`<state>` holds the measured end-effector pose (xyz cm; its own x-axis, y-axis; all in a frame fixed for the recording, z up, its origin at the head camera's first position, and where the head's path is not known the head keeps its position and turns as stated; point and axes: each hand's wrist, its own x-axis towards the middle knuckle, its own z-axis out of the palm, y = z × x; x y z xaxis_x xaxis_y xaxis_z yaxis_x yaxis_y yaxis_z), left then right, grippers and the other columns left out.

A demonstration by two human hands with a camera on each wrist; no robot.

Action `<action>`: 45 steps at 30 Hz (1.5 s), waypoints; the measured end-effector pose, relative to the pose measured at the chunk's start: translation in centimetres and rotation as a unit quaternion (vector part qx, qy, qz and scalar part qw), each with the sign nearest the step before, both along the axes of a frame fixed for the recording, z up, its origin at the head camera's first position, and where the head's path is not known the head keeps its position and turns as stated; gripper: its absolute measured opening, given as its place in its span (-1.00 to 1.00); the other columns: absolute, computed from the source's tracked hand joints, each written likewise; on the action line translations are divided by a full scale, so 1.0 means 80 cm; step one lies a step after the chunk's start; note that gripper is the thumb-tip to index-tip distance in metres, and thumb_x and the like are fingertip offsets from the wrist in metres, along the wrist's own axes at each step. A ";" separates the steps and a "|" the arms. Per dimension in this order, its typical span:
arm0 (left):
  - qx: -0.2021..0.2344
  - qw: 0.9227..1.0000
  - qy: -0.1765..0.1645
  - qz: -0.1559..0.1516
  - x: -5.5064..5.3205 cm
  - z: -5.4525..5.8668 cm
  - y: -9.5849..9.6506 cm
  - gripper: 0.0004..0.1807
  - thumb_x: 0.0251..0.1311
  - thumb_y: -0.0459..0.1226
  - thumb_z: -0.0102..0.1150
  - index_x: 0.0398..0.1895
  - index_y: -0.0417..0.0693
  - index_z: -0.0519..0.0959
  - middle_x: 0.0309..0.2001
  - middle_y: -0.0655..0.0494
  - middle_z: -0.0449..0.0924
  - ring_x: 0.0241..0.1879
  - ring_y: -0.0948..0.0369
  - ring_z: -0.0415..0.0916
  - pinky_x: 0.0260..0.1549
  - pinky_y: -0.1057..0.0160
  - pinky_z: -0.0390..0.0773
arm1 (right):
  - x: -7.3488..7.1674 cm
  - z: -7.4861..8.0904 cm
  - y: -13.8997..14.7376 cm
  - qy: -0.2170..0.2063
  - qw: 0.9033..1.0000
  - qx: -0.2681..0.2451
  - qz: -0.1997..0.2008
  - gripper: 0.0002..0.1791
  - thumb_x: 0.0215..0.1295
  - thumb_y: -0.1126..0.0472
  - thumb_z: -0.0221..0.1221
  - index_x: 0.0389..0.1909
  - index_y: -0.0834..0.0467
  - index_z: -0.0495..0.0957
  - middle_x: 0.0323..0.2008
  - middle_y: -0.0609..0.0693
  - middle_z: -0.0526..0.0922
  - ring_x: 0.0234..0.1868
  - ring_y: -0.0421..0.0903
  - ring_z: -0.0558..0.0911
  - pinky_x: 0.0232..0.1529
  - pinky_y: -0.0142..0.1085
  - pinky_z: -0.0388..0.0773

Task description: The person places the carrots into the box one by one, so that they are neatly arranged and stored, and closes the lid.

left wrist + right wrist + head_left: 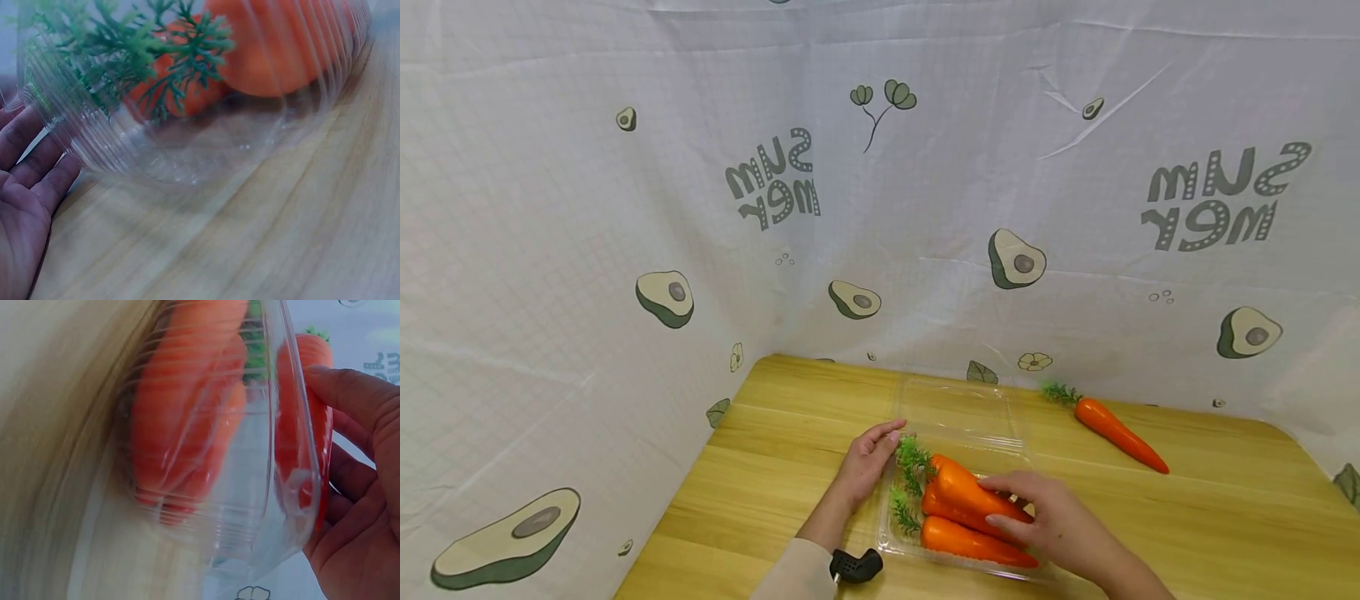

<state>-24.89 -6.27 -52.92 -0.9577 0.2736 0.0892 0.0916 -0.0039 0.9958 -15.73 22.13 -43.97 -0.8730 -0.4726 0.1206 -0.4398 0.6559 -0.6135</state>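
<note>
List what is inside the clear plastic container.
The clear plastic container holds three orange carrots with green tops. The right hand covers their pointed ends, so anything beneath them cannot be seen.

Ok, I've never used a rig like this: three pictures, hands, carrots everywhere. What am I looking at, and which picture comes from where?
There is no machine here: a person works with two bare hands. The wide picture comes from a camera on their head, looking down at a wooden table ringed by avocado-print cloth. The two close pictures come from cameras on each wrist.

On the table sits a clear plastic box with its lid open, holding three orange carrots with green tops. A fourth carrot lies apart, to the right near the cloth.

The left hand rests open against the box's left end; its wrist view shows straight fingers beside the ribbed wall. The right hand lies on the top carrot, fingers curving over it, with no firm grip visible.
</note>
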 end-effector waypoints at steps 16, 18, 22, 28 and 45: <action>0.020 1.000 0.002 -0.011 -0.001 -0.002 0.000 -0.52 0.58 -0.12 -0.03 0.41 -0.16 0.46 0.27 -0.21 0.59 0.34 0.03 0.48 0.11 0.54 0.47 | 0.001 -0.012 -0.007 -0.068 0.997 0.012 0.040 -0.59 0.28 -0.12 0.37 0.10 -0.09 0.67 -0.06 -0.21 0.70 -0.22 -0.42 0.48 -0.19 -0.43 0.59; 0.028 1.000 -0.002 -0.014 -0.002 -0.003 0.000 -0.52 0.58 -0.13 -0.02 0.41 -0.17 0.45 0.27 -0.22 0.59 0.31 0.10 0.51 0.11 0.53 0.48 | 0.001 -0.012 -0.007 -0.073 0.996 0.019 0.039 -0.60 0.28 -0.11 0.37 0.09 -0.09 0.67 -0.03 -0.20 0.70 -0.19 -0.42 0.50 -0.15 -0.42 0.61; 0.039 0.999 -0.009 -0.019 -0.003 -0.003 0.000 -0.52 0.58 -0.16 -0.03 0.42 -0.20 0.44 0.28 -0.25 0.58 0.22 0.30 0.54 0.11 0.52 0.50 | 0.000 -0.012 -0.006 -0.073 0.996 0.039 0.028 -0.60 0.27 -0.10 0.38 0.09 -0.09 0.67 -0.01 -0.19 0.71 -0.16 -0.42 0.52 -0.12 -0.40 0.63; 0.030 0.999 -0.008 -0.014 -0.002 -0.001 0.000 -0.53 0.59 -0.17 -0.04 0.41 -0.20 0.45 0.28 -0.26 0.56 0.12 0.38 0.52 0.05 0.50 0.50 | 0.001 -0.013 -0.005 -0.069 0.997 0.037 0.029 -0.60 0.27 -0.09 0.38 0.09 -0.07 0.67 -0.05 -0.21 0.71 -0.18 -0.43 0.54 -0.14 -0.40 0.65; 0.024 1.000 -0.012 -0.011 0.000 0.000 -0.001 -0.51 0.56 -0.11 0.01 0.40 -0.15 0.47 0.23 -0.21 0.56 0.04 0.37 0.50 0.00 0.46 0.52 | -0.002 0.002 0.015 0.014 1.000 -0.002 -0.015 -0.61 0.31 -0.01 0.37 0.09 0.04 0.68 0.00 -0.06 0.76 -0.09 -0.24 0.68 -0.14 -0.34 0.69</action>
